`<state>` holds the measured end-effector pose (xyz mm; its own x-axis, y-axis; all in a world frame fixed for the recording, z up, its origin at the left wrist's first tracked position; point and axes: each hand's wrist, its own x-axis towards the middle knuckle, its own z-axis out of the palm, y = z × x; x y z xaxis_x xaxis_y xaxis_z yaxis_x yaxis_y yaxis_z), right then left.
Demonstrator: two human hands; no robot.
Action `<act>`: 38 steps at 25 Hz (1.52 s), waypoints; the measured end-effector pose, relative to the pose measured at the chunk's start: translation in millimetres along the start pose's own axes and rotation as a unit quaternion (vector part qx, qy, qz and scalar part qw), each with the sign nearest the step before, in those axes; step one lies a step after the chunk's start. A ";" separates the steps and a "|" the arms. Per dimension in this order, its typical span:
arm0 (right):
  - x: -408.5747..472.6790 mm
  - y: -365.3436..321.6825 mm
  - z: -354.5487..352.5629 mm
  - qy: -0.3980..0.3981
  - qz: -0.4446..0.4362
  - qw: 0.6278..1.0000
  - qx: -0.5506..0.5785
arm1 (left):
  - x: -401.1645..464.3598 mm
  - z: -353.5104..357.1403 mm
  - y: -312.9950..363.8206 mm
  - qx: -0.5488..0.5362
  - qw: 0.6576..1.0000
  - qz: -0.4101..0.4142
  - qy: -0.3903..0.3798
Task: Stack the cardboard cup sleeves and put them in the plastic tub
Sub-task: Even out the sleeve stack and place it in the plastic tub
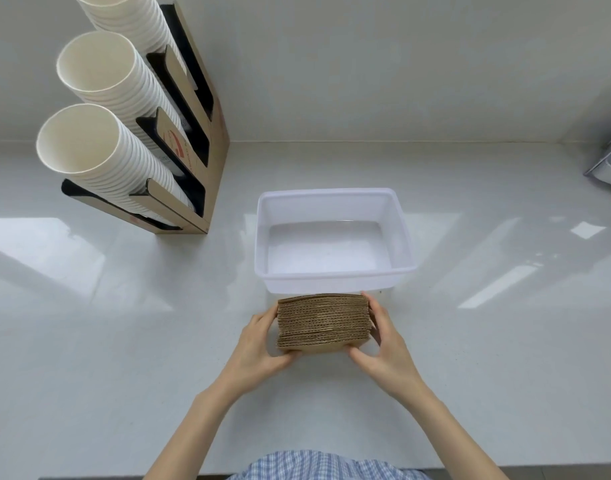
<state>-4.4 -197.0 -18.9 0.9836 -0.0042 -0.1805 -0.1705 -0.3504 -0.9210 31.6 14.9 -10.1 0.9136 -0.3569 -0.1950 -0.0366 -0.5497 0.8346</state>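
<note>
A thick stack of brown corrugated cardboard cup sleeves [324, 323] is held between both hands just in front of the tub's near wall. My left hand [262, 344] grips the stack's left end, thumb under the front edge. My right hand [383, 344] grips its right end the same way. The translucent white plastic tub [335, 271] stands right behind the stack on the counter, with nothing inside it.
A cardboard cup dispenser [193, 157] with three slanted columns of white paper cups [89, 147] stands at the back left. A shiny silver pouch [609, 164] lies at the right edge. The glossy white counter [487, 341] meets a white wall behind.
</note>
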 end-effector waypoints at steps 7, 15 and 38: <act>2.5 5.9 10.1 -0.046 0.002 0.997 -0.070 | 4.8 6.2 -15.1 0.069 0.997 -0.003 -0.026; -4.3 -27.2 -12.1 -0.144 0.087 0.985 0.035 | -6.7 -9.7 6.5 -0.143 0.983 -0.056 -0.097; 50.2 -137.1 -48.7 -0.158 0.040 0.986 -0.035 | 30.6 -72.0 67.6 -0.212 0.976 -0.014 -0.040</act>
<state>71.2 -194.8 115.2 0.8977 0.2527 -0.3610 -0.2321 -0.4254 -0.8748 86.3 21.2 77.4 0.8766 -0.4136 -0.2459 0.1746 -0.2030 0.9635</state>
